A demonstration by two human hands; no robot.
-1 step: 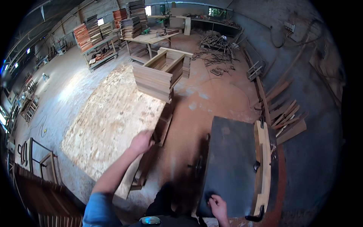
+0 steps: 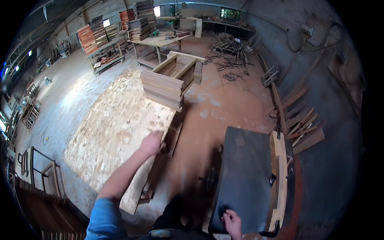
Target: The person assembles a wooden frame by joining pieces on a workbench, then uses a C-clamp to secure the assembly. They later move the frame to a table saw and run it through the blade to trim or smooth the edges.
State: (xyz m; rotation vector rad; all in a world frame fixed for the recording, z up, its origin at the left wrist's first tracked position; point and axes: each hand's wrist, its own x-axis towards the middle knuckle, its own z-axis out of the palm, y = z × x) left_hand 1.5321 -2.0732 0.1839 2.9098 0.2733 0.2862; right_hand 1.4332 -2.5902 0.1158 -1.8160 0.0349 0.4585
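My left hand [image 2: 152,143] is closed over the right edge of a large pale plywood sheet [image 2: 116,116], its fingertips partly hidden at the edge. The sheet lies on a low dark wooden support [image 2: 152,180]. My right hand [image 2: 232,222] hovers over or rests on the near end of a dark flat machine table [image 2: 246,168], I cannot tell which. Its fingers are curled together, and anything between them is too small to make out. A dark shadow falls beside them. Along the table's right side runs a pale wooden fence [image 2: 279,180].
A stack of brown boards with a pale frame [image 2: 162,86] stands at the sheet's far end. Farther back are a worktable [image 2: 160,41] and a loaded cart [image 2: 108,47]. Metal clamps [image 2: 232,50] lie heaped far right; offcuts [image 2: 306,126] lean near the right wall.
My left hand has slid slightly farther away along the plywood edge. The view has shifted a little; my right hand stays over the same part of the machine table.
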